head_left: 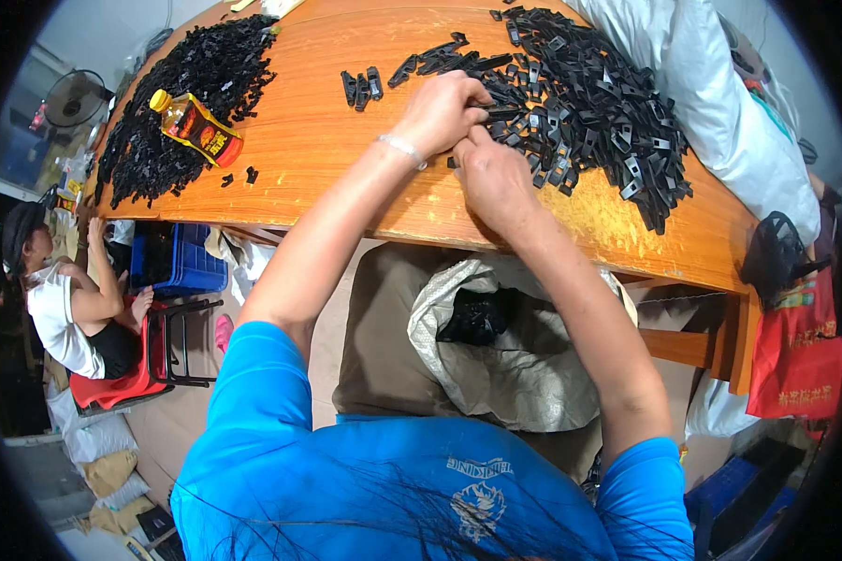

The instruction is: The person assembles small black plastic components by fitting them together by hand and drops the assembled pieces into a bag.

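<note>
My left hand and my right hand meet over the wooden table, at the left edge of a large pile of black plastic clips. Both have their fingers pinched together, almost touching each other. Whatever lies between the fingertips is too small and too covered to make out. Beyond my left hand, a loose string of clips stretches away from the pile. A few more clips lie side by side to the left of that hand.
A second heap of small black parts covers the table's far left, with a yellow-capped bottle on it. A white woven sack stands open at my lap. White bags line the right edge. Another person sits at left.
</note>
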Demonstrator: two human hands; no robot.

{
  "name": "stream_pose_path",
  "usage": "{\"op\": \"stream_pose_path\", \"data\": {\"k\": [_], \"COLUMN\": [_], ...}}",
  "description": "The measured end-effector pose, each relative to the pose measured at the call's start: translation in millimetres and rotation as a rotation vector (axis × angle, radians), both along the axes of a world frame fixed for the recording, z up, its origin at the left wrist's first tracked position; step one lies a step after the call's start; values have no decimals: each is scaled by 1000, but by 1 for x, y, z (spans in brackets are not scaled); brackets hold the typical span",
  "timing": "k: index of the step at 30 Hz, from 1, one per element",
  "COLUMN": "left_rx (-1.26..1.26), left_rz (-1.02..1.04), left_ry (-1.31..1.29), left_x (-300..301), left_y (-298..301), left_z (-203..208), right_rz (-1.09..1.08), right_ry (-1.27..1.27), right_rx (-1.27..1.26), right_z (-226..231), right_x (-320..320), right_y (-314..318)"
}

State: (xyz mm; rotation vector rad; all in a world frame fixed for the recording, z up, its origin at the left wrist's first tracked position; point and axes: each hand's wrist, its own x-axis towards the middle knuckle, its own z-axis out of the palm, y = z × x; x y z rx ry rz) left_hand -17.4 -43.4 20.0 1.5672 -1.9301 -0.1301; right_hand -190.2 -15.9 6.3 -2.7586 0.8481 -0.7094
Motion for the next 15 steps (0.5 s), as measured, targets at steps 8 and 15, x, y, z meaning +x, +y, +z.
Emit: {"op": "stream_pose_path", "data": {"k": [8, 15], "left_rx": [205, 370], "left_rz": [74, 186], "left_ry": [-336, -360], "left_x": [-36, -42], "left_y": [-30, -42], "left_z": [11, 18], "right_rz": [-24, -43], "right_ry": [-256, -333], "right_rx": [101, 166], "right_z": [-3, -3], "right_x": [-30, -48], "right_y": [26, 31]}}
